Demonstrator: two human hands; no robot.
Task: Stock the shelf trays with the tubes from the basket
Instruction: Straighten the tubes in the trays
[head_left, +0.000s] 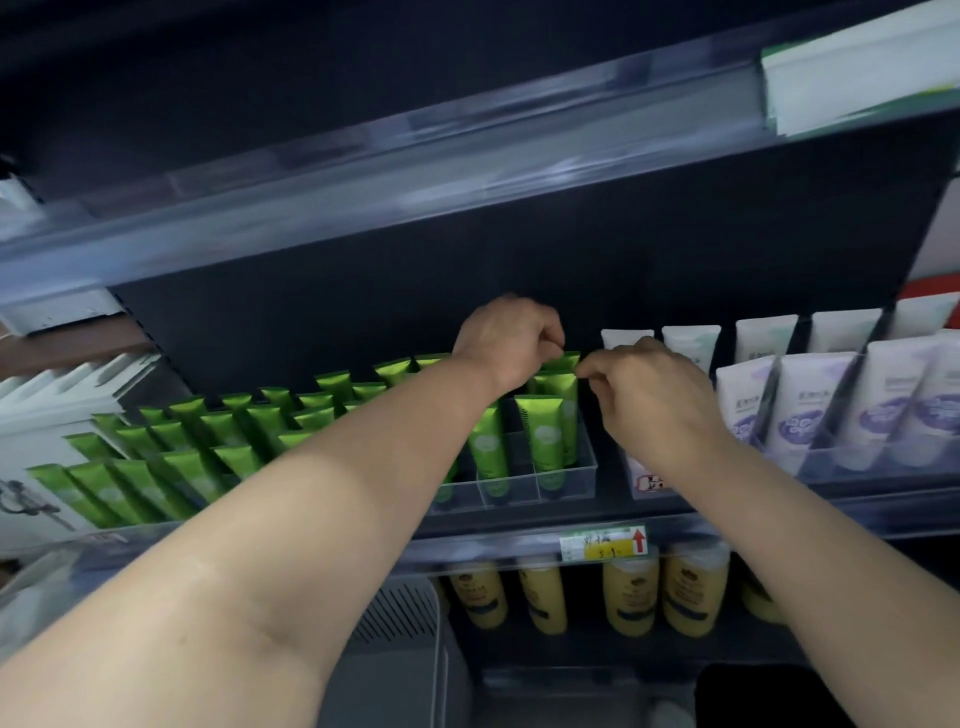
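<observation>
Tubes (546, 434), green, stood cap-down in clear shelf tray (563, 486), filling rows out toward nine o'clock. Left hand (506, 340) and right hand (652, 387) reached to rearmost tube at twelve o'clock, fingers curled and pinching at its flat crimped top. Judged light, soft-walled, somewhat slick; best gripped by stiff crimp. Basket (410, 623) glimpsed at six o'clock.

A red up-arrow marks the yellow price tag (604, 543) (handwriting there unreadable).

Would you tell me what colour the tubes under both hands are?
Bright green tubes with a pale round emblem, clearest in the head view.
</observation>
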